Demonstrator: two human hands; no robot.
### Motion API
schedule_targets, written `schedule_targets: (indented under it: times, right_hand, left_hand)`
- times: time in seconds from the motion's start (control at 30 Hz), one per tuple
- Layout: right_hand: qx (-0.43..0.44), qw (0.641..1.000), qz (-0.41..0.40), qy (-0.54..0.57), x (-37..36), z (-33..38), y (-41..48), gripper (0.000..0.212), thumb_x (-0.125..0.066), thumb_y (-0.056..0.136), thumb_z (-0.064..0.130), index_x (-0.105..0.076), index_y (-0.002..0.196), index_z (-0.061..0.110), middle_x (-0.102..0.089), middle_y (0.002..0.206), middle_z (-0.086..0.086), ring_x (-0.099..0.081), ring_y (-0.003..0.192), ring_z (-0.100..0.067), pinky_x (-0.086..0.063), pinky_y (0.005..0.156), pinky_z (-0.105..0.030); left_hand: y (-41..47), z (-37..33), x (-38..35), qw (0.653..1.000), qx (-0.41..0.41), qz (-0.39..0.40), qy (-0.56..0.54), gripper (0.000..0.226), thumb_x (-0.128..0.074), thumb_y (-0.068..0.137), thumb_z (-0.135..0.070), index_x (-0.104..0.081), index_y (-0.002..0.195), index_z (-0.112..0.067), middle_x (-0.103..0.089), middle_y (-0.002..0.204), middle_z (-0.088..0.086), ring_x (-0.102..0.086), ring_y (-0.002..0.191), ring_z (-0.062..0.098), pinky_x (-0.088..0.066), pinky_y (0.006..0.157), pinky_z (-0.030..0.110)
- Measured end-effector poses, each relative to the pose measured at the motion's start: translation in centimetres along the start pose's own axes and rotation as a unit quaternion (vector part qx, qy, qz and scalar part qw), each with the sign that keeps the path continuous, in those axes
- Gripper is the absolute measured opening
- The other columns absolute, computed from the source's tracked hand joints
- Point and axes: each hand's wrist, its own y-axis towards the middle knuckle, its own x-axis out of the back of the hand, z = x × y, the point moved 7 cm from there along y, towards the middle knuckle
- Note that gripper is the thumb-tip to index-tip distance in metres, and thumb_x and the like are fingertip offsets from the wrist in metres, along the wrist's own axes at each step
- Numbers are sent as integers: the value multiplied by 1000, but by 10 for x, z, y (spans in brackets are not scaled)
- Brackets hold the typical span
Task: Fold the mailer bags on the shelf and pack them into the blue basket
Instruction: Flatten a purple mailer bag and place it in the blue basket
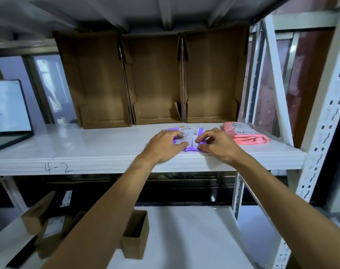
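A purple mailer bag (192, 135) with a white shipping label lies near the front edge of the white shelf (87, 148). My left hand (163, 145) pinches its left part and my right hand (217, 144) pinches its right part, both pressing it onto the shelf. A pink mailer bag (244, 133), folded and labelled, rests on the shelf just right of my right hand. No blue basket is in view.
Three open brown cardboard bins (157, 78) stand along the back of the shelf. A laptop (8, 111) sits at the far left. Small cardboard boxes (135, 233) lie on the lower shelf. White perforated uprights (320, 133) frame the right side.
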Motion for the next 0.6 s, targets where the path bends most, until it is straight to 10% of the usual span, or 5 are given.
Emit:
schedule_targets:
  times: [0.27, 0.37, 0.6]
  right_hand:
    - [-48, 998, -46, -15, 12, 0, 17, 12, -61, 93, 29, -71, 94, 24, -67, 107, 4, -60, 100, -17, -50, 84, -32]
    - [-38, 988, -113, -102, 11, 4, 23, 26, -53, 96, 41, -68, 112, 26, -59, 126, 0, -59, 110, -21, -46, 97, -39]
    - [-13, 994, 35, -101, -34, 32, 40, 49, -29, 105, 42, -43, 147, 20, -36, 157, -2, -31, 143, -22, -24, 113, -37]
  left_hand:
    - [0, 0, -20, 983, 58, 165, 50, 80, -30, 92, -78, -14, 160, -38, -7, 168, -12, -9, 154, 12, -13, 121, 34]
    - [2, 3, -23, 980, 67, 179, 63, 82, -27, 91, -79, -12, 160, -36, -6, 168, -12, -8, 155, 12, -13, 121, 34]
    - [8, 11, -30, 980, 59, 175, 75, 88, -21, 84, -83, -14, 159, -38, -19, 166, -8, -22, 152, 15, -25, 121, 39]
